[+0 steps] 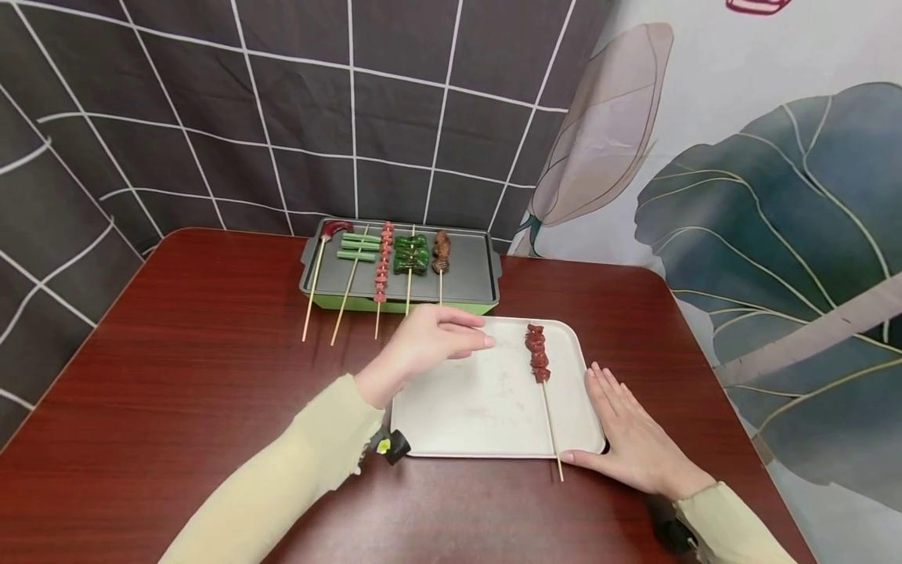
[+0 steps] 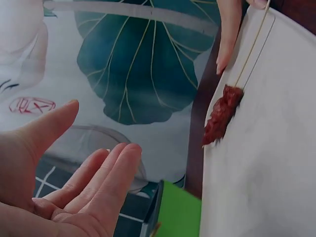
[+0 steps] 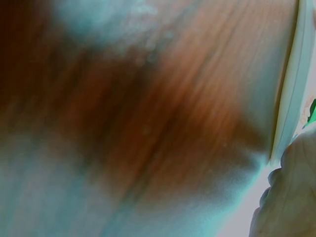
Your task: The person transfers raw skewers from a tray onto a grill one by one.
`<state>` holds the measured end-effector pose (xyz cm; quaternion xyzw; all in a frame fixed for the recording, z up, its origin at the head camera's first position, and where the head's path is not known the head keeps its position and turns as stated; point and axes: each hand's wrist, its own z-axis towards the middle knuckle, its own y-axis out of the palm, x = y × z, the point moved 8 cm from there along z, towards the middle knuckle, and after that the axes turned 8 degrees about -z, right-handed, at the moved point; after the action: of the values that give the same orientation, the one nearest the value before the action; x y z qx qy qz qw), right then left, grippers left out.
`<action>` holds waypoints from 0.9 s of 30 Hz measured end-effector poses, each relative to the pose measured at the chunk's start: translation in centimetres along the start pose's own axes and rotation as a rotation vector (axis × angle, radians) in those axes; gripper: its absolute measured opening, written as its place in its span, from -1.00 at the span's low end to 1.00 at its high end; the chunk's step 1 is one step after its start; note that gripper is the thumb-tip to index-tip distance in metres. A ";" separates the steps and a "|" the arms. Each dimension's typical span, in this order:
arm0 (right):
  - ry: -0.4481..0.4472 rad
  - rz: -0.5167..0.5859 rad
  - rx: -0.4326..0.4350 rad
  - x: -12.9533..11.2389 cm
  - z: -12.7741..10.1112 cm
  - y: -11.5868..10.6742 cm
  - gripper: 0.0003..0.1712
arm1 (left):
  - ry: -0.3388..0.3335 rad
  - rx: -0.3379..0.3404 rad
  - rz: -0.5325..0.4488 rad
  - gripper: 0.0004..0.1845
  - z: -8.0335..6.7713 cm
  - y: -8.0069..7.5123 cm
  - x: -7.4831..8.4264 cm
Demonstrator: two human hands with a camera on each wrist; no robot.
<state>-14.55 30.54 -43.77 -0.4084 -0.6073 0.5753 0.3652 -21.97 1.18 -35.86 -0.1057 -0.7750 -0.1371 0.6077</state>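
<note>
A white rectangular tray (image 1: 486, 415) lies on the table with one skewer of dark red meat (image 1: 538, 354) along its right side, the stick's end reaching past the near rim. My left hand (image 1: 437, 338) is over the tray's far left part, holding nothing; in the left wrist view its thumb and fingers (image 2: 106, 182) are spread apart. My right hand (image 1: 630, 435) rests flat at the tray's right edge, fingers straight along the rim and thumb at the near right corner by the stick. The right wrist view shows part of this hand (image 3: 289, 192) beside the tray's rim (image 3: 291, 94).
Behind the tray stands a grill box with a grey top (image 1: 468, 274) and green side. On it lie several skewers, among them green vegetable pieces (image 1: 411, 254), pink pieces (image 1: 383, 262) and brown meat (image 1: 441, 251). A dark checked cloth (image 1: 303, 102) hangs behind the table.
</note>
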 end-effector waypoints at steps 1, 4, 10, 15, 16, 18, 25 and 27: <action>0.001 0.002 -0.001 0.0 0.0 0.0 0.40 | 0.000 -0.008 -0.005 -0.58 -0.1 0.3 -0.3; 0.001 0.002 0.001 0.0 -0.1 0.0 0.40 | 0.003 -0.028 -0.040 -0.60 -0.2 1.2 -0.9; -0.009 -0.005 0.019 0.1 -0.1 0.1 0.41 | -0.001 -0.059 -0.077 -0.63 -0.2 2.9 -2.9; -0.016 -0.011 0.033 0.2 0.0 0.2 0.43 | -0.031 -0.082 -0.104 -0.64 -0.1 4.4 -4.6; -0.017 -0.012 0.035 0.2 -0.1 0.2 0.43 | -0.038 -0.085 -0.108 -0.63 -0.1 4.8 -5.0; -0.018 -0.014 0.035 0.2 -0.1 0.2 0.42 | -0.050 -0.091 -0.120 -0.62 -0.2 5.4 -5.6; -0.022 -0.016 0.031 0.1 0.0 0.0 0.42 | -0.100 -0.092 -0.120 -0.60 -0.5 7.7 -8.1; -0.023 -0.015 0.033 0.1 0.0 -0.1 0.42 | -0.111 -0.098 -0.110 -0.60 -0.5 8.4 -8.7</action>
<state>-14.56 30.60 -43.69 -0.3913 -0.6047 0.5872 0.3692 -16.65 8.96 -43.45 -0.1001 -0.8046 -0.2018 0.5494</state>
